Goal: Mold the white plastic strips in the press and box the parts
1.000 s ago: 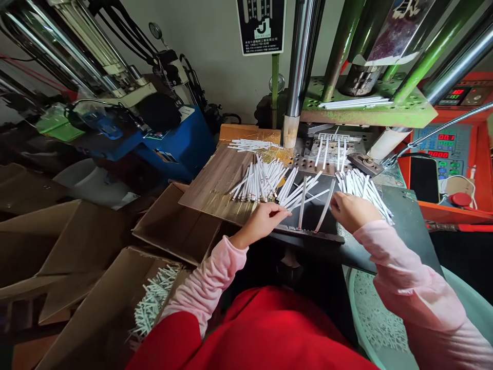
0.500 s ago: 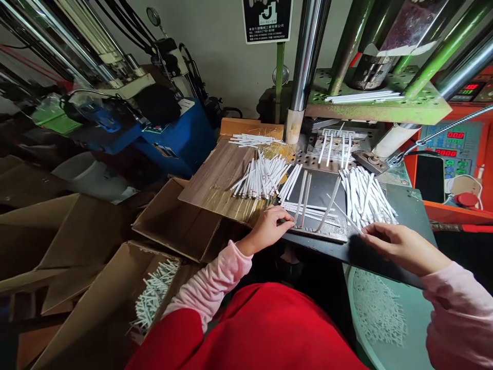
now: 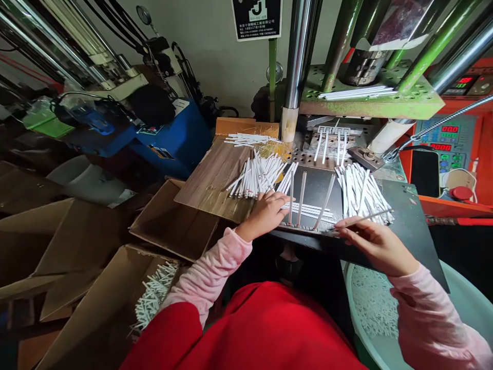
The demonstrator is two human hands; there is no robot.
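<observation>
My left hand (image 3: 267,211) rests at the near left edge of a dark metal plate (image 3: 316,187), fingers curled over white strips (image 3: 308,209) lying across it. My right hand (image 3: 372,241) pinches one thin white strip (image 3: 365,217) that points right, just below a pile of white strips (image 3: 362,192) at the plate's right. Another heap of white strips (image 3: 258,177) lies on the wooden board (image 3: 215,180) to the left. Three strips stand lengthwise on the plate.
A green press (image 3: 370,105) with steel columns stands behind the plate, more strips in its mould (image 3: 331,146). A red control box (image 3: 450,149) is at the right. Open cardboard boxes (image 3: 169,226) sit at the left, one holding white pieces (image 3: 154,295). A pale basin (image 3: 377,308) lies below right.
My right hand has drawn back from the right pile and now pinches a single strip over the plate's near edge. My left hand shifted slightly up onto the crosswise strips.
</observation>
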